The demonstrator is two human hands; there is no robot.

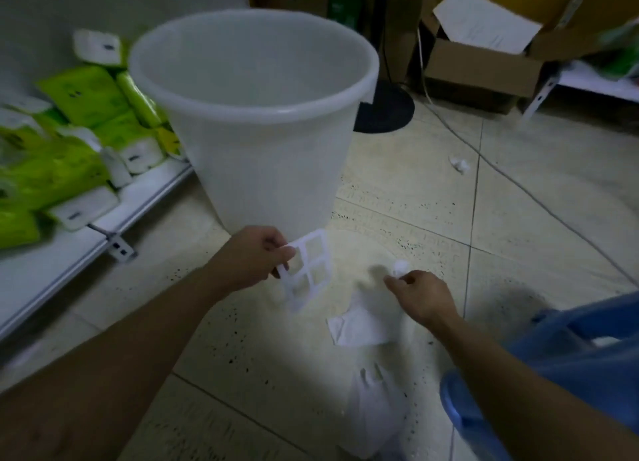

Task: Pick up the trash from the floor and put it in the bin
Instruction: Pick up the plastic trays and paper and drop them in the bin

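While you crouch over the tiled floor (518, 225), your left hand (254, 258) is closed in a pinch on a white plastic grid frame (307, 270), thumb and fingers gripping its left edge so that the frame hangs tilted just in front of the base of the white bin (254, 115). Your right hand (423, 296) has its fingertips drawn together around a small white wad (401, 267), which looks held at the tips, though blur keeps you from seeing whether it is clear of the floor. The bin stands upright and open just beyond both hands, and what shows of its inside looks bare. Directly below your right hand a flat white sheet of paper (359, 326) lies on the tiles, and nearer to you a crumpled white plastic bag (375, 412) rests on the floor. Another small scrap of crumpled paper (460, 164) lies well apart to the right, beside a thin cable (511, 180) that runs across the tiles. On your left a low white shelf (52, 270) carries green and white tissue packs (83, 97). Behind the bin sit a black round stand base (390, 109) and an open cardboard box (480, 70). A blue plastic object (567, 350) fills the lower right corner, partly behind your right forearm.
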